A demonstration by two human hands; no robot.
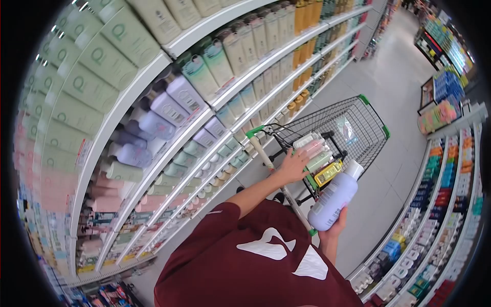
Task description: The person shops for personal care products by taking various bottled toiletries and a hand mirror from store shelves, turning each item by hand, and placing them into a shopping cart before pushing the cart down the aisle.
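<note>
My right hand (pixel 335 227) is wrapped round a lavender bottle (pixel 333 200) with a white cap, held tilted by the near right side of the shopping cart (pixel 364 165). Spread fingers mark my left hand (pixel 295 165) as open; it hovers at the cart's near end, beside the bottles inside. Those include a pink bottle (pixel 313 149), a pale green bottle (pixel 320 161) and a yellow bottle (pixel 328 174). I cannot tell whether my left fingertips touch any of them. The cart's handle (pixel 263 156) runs between my body and the basket.
On the left, shelves (pixel 189 120) carry rows of bottles, among them lavender bottles (pixel 170 110) and green pouches (pixel 97 59). More stocked shelves (pixel 434 225) curve along the right. A clear plastic packet (pixel 348 130) lies farther inside the cart. The tiled aisle (pixel 391 71) stretches ahead.
</note>
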